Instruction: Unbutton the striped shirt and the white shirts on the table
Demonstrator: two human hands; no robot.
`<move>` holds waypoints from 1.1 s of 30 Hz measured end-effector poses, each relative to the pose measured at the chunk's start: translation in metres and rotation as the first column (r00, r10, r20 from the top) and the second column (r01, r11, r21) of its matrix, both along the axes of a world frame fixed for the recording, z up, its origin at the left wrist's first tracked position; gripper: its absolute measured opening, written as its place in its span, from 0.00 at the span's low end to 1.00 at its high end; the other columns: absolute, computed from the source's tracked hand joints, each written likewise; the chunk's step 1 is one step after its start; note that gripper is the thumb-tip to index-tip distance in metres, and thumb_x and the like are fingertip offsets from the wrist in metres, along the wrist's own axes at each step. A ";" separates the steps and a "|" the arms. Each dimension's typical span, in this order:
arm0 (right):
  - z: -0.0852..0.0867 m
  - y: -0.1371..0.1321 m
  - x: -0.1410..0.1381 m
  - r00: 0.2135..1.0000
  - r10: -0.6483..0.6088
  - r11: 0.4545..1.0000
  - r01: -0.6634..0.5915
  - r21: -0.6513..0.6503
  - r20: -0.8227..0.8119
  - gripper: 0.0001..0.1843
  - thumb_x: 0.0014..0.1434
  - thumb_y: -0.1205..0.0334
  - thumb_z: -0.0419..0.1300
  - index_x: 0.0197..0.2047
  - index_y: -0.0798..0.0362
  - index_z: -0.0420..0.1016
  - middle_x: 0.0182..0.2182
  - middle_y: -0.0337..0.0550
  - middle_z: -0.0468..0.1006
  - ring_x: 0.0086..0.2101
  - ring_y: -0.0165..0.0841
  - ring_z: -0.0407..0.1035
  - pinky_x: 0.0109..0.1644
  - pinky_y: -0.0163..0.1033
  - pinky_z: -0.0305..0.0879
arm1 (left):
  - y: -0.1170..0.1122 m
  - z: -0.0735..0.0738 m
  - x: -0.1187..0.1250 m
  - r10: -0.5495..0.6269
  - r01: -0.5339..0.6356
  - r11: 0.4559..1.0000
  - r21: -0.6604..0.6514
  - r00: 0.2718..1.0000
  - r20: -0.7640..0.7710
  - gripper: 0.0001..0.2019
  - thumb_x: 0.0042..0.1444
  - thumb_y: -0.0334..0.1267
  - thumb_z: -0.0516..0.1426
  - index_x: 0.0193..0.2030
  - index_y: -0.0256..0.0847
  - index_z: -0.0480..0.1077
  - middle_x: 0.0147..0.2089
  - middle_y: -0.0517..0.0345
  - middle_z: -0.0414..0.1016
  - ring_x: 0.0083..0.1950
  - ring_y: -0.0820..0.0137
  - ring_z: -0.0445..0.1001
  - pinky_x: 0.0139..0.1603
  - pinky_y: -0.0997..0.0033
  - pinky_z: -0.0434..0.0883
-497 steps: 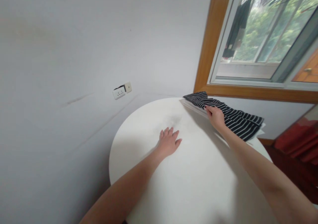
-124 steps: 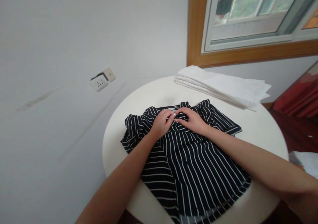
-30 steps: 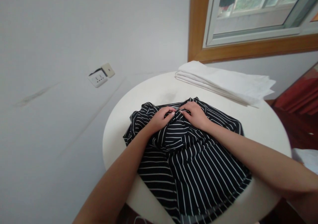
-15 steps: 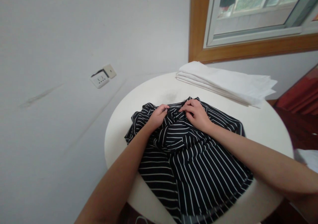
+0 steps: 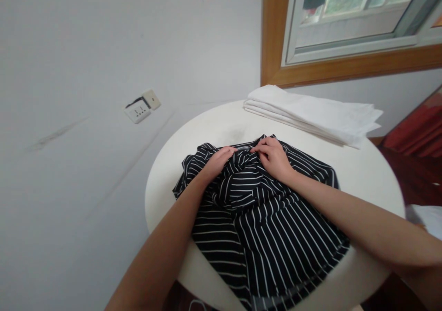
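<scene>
A black shirt with white stripes (image 5: 265, 223) lies spread on a round white table (image 5: 359, 173), its lower edge hanging over the near rim. My left hand (image 5: 217, 160) and my right hand (image 5: 274, 157) meet at the shirt's far edge, near the collar. Both have curled fingers pinching bunched fabric there. The fabric between and below the hands is gathered into folds.
A stack of folded white cloth (image 5: 311, 113) lies at the table's far right, below a wood-framed window (image 5: 345, 25). A wall socket (image 5: 141, 107) sits on the white wall at left. Red fabric (image 5: 414, 131) shows at right.
Long ago the striped shirt lay on the white stack; it is spread on the table now. Over the last second my hands kept pinching the collar area with small finger shifts.
</scene>
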State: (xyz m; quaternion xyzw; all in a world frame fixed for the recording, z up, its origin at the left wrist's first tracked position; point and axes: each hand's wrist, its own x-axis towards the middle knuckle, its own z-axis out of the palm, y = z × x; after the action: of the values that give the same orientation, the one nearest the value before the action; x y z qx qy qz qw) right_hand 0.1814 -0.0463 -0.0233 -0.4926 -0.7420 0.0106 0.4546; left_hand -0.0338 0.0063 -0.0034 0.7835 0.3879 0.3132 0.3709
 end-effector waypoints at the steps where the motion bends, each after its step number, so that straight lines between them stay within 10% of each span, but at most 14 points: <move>1: 0.000 0.000 0.000 1.000 -0.006 1.000 0.006 -0.003 0.000 0.19 0.56 0.76 0.52 0.38 0.47 0.81 0.36 0.45 0.74 0.40 0.40 0.65 0.46 0.48 0.61 | 0.000 0.000 -0.001 -0.010 0.010 1.000 0.000 1.000 -0.014 0.14 0.60 0.43 0.49 0.43 0.39 0.73 0.47 0.54 0.76 0.52 0.63 0.72 0.57 0.61 0.67; 11: -0.004 0.003 0.000 0.999 -0.037 0.999 0.037 -0.023 0.002 0.18 0.56 0.75 0.52 0.37 0.48 0.81 0.36 0.45 0.74 0.40 0.40 0.65 0.46 0.47 0.61 | 0.000 -0.003 -0.006 -0.084 0.092 0.992 0.086 0.992 -0.094 0.15 0.60 0.42 0.51 0.49 0.40 0.72 0.51 0.51 0.75 0.52 0.64 0.72 0.57 0.59 0.67; 33: -0.001 0.001 -0.001 0.997 0.034 0.999 -0.032 -0.032 0.064 0.18 0.56 0.76 0.53 0.38 0.49 0.81 0.36 0.45 0.74 0.40 0.39 0.65 0.46 0.46 0.59 | -0.009 -0.005 0.004 0.175 -0.059 0.856 0.513 0.968 -0.181 0.09 0.61 0.40 0.53 0.42 0.40 0.71 0.42 0.56 0.78 0.44 0.66 0.75 0.49 0.67 0.70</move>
State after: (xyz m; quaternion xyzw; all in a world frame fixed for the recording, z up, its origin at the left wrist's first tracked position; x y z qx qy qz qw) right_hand 0.1804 -0.0453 -0.0246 -0.4874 -0.7641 0.0134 0.4225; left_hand -0.0299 -0.0022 -0.0081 0.8577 0.3787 0.3365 0.0882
